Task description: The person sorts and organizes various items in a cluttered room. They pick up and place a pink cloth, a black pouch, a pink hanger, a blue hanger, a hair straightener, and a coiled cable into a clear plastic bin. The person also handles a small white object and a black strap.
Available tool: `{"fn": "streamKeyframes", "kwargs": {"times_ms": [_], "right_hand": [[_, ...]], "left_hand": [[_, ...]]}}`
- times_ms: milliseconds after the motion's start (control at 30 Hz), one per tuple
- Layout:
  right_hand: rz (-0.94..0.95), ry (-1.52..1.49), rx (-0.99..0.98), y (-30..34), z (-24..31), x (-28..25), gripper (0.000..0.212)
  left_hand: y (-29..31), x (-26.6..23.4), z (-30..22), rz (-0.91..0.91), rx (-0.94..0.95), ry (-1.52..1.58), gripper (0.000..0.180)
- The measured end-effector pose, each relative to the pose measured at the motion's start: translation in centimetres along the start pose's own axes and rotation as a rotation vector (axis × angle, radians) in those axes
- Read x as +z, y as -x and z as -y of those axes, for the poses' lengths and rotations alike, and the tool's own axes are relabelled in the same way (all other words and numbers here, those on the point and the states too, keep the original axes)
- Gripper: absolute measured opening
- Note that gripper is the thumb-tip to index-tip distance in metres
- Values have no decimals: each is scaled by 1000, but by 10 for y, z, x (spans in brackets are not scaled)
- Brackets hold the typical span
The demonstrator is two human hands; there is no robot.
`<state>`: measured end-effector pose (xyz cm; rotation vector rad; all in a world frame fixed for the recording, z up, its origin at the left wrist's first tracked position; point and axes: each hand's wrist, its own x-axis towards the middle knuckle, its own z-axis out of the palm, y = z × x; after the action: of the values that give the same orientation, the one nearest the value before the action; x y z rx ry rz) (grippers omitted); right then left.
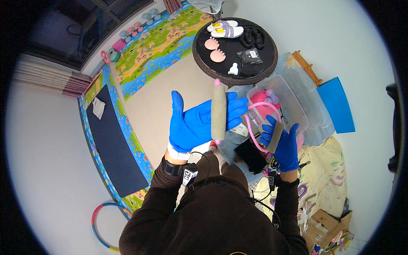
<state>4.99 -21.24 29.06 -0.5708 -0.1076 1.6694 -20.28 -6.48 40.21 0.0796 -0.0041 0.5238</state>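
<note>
My left hand, in a blue glove, is open with its palm up and thumb stretched out. Across its flat fingers lies a grey foam handle with pink tubing showing at both ends. Pink tubing runs between my two hands in a loop, like an exercise band. My right hand, also gloved in blue, is open too, its fingers and thumb spread. A second grey foam handle rests across that hand. Part of the tubing is hidden behind my left fingers.
Beyond my hands stands a round dark table with shoes and pink half-round objects. To the right are a clear plastic bin, a blue board and a cardboard box. A dark mat lies on the left.
</note>
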Motion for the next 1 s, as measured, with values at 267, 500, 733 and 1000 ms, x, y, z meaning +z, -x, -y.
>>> {"fn": "streamKeyframes", "kwargs": {"times_ms": [267,500,733,1000], "right_hand": [[-72,68,-19,-2,-2,15,91],[-31,-9,-2,-2,-6,28,84],[33,140,-51,3,-9,30,54],[-40,603,-181,3,-9,58,26]], "left_hand": [[3,-3,-1,0,11,-23,109],[10,-38,-9,82,-7,118,70],[15,-47,-9,-82,41,-54,25],[15,-43,-4,-175,-20,-226,27]]}}
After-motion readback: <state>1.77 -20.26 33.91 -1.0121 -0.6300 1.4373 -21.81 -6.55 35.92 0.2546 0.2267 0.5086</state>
